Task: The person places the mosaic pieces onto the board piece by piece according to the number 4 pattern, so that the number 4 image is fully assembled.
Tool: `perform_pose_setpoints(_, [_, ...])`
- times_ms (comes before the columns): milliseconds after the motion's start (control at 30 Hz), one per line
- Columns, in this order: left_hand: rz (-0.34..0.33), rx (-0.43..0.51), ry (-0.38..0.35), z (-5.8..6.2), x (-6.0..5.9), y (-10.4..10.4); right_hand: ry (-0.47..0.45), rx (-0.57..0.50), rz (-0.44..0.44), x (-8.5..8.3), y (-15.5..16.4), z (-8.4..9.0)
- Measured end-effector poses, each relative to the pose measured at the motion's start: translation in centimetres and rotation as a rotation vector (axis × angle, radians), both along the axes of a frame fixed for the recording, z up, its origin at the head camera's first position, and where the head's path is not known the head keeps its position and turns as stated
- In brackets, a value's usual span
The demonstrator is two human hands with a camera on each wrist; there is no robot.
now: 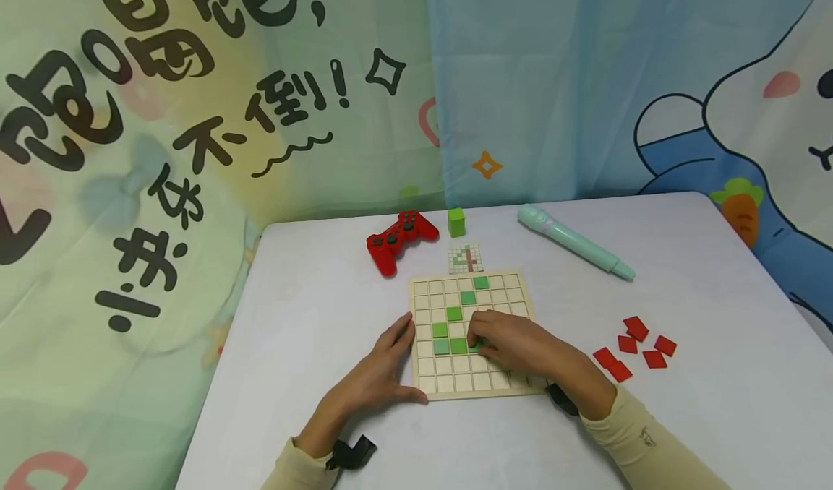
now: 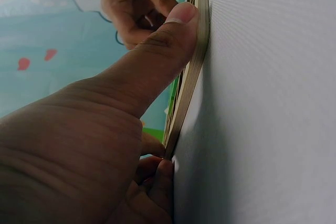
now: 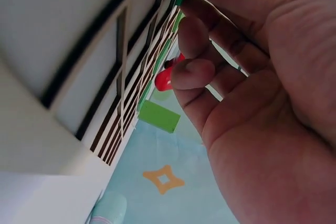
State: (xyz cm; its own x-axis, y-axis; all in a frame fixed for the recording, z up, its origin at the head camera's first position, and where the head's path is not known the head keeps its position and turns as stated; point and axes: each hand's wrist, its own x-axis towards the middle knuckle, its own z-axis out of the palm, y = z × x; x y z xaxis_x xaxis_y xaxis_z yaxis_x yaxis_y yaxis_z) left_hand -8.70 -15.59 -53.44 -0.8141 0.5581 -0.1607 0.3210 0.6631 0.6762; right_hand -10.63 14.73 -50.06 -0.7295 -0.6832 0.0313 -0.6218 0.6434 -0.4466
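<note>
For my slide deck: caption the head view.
Left hand steadies the wooden grid board while right hand sets a green tile.

Wooden grid board lies flat on the table, green tiles filling several cells.

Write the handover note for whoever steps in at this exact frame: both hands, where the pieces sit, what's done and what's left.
Left hand: fingers flat against the left edge of the wooden grid board, steadying it; holds nothing.
Right hand: on the board, fingertips curled on a green tile in the row of green ones.
Done: six green tiles sit in cells, running diagonally down from the upper middle, then along a row.
Pattern card lies just beyond the board.
Left: red tiles, all loose on the table to the right; likely next, if the card calls for red.
</note>
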Motion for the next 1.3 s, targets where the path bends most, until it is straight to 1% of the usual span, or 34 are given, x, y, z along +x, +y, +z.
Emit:
perform_pose_setpoints(133, [-0.004,-0.001,0.008,-0.1,-0.1,0.0,-0.022,-0.008,0.004,0.1,0.6,0.1])
perform_pose_setpoints(200, [-0.006,0.000,0.005,-0.2,-0.1,0.0,-0.041,-0.031,-0.022,0.2,1.5,0.4])
perform_pose_setpoints(267, [-0.008,-0.002,0.009,-0.2,-0.1,-0.1,-0.059,-0.079,-0.077,0.4,2.9,0.9])
perform_pose_setpoints(300, [-0.005,-0.004,0.007,-0.2,-0.1,-0.2,-0.058,-0.108,-0.115,0.5,3.8,1.3])
perform_pose_setpoints(333, [-0.003,-0.009,0.004,-0.2,-0.1,-0.1,-0.032,-0.142,-0.151,0.7,5.0,1.6])
perform_pose_setpoints(433, [0.009,-0.015,0.006,-0.2,0.0,-0.1,0.073,-0.247,-0.274,1.3,8.7,2.3])
perform_pose_setpoints(533, [0.019,-0.018,0.009,-0.2,0.0,-0.1,0.176,-0.317,-0.444,2.2,12.4,2.5])
perform_pose_setpoints(600, [0.017,-0.017,0.012,-0.2,0.0,-0.1,0.183,-0.335,-0.583,3.0,14.8,2.5])
perform_pose_setpoints(667, [0.011,-0.014,0.015,-0.2,0.0,0.0,0.163,-0.333,-0.715,3.8,16.9,2.2])
perform_pose_setpoints(700, [0.008,-0.013,0.014,-0.3,0.0,0.1,0.153,-0.319,-0.767,4.1,17.9,1.9])
perform_pose_setpoints(733, [0.006,-0.010,0.013,-0.3,0.0,0.1,0.137,-0.306,-0.806,4.4,18.7,1.6])
perform_pose_setpoints(800, [0.005,-0.005,0.011,-0.3,0.0,0.3,0.097,-0.264,-0.857,4.7,20.2,0.9])
perform_pose_setpoints(867, [0.006,-0.003,0.009,-0.3,0.1,0.2,0.027,-0.208,-0.878,4.8,21.1,0.1])
perform_pose_setpoints(933, [0.005,-0.003,0.009,-0.3,0.1,0.2,-0.055,-0.158,-0.878,4.7,21.8,-0.6])
perform_pose_setpoints(1000, [0.006,-0.003,0.009,-0.3,0.1,0.2,-0.129,-0.125,-0.850,4.6,22.4,-1.2])
perform_pose_setpoints(1067, [0.009,-0.002,0.008,-0.3,0.1,0.2,-0.182,-0.099,-0.808,4.4,22.8,-1.6])
perform_pose_setpoints(1200, [0.011,0.000,0.005,-0.3,0.1,0.2,-0.234,-0.079,-0.731,4.3,23.1,-2.2])
perform_pose_setpoints(1300, [0.006,0.003,0.002,-0.3,0.1,0.2,-0.238,-0.069,-0.713,4.3,23.0,-2.5])
